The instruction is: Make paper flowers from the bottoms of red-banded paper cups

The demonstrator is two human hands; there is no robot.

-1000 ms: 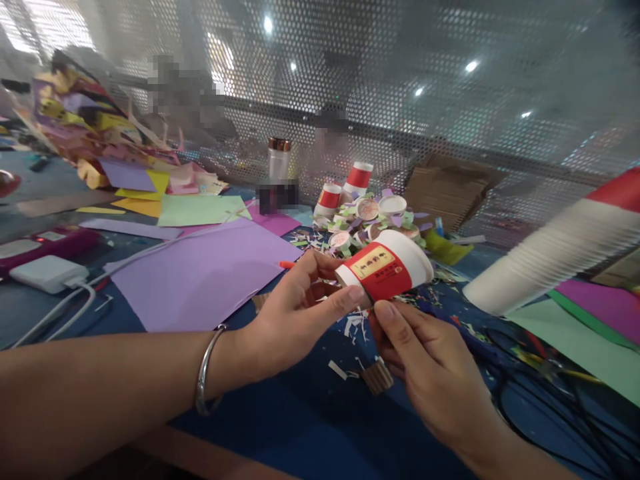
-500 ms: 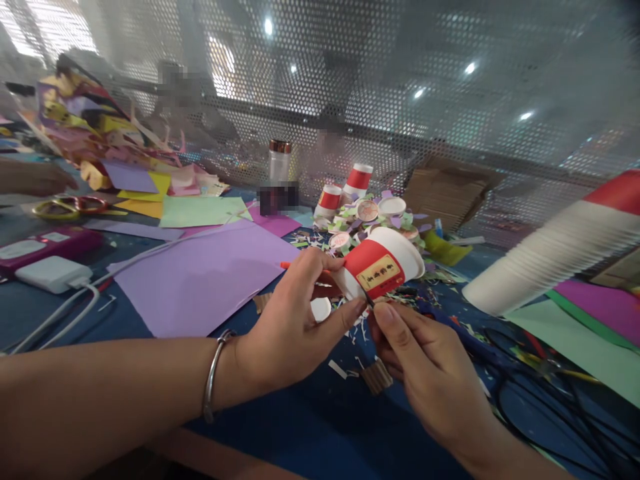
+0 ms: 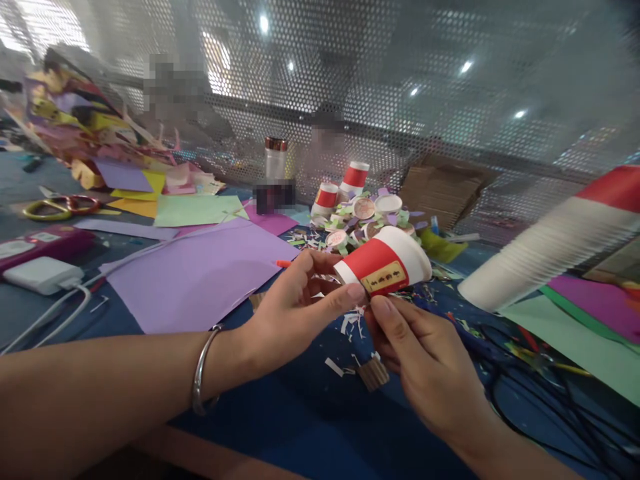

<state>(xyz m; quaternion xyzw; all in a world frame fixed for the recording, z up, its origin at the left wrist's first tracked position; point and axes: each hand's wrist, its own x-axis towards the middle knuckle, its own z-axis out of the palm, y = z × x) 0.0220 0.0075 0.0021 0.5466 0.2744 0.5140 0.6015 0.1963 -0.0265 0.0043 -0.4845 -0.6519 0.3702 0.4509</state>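
Note:
A red and white paper cup (image 3: 383, 263) with a gold label is tipped on its side above the table, mouth to the right. My left hand (image 3: 305, 300) is closed on its base end, thumb on the near side and fingers behind. My right hand (image 3: 417, 353) is pinched right below the cup's near side, at a thin dark thing between thumb and fingers; most of it is hidden, so its kind cannot be told. An orange tip (image 3: 283, 264) shows beyond my left fingers. Paper scraps and a piece of corrugated cardboard (image 3: 373, 373) lie beneath my hands.
Behind the cup is a heap of cut cups and paper bits (image 3: 364, 208). A tall cup stack (image 3: 545, 247) leans at right, near black cables (image 3: 530, 407). Purple paper (image 3: 200, 273), scissors (image 3: 63, 205) and a white charger (image 3: 43, 275) lie left. A perforated screen (image 3: 375, 93) stands behind.
The cup has turned slightly about its length, so its label sits lower and at a changed angle. My left thumb has shifted up along the base. The view has moved slightly right.

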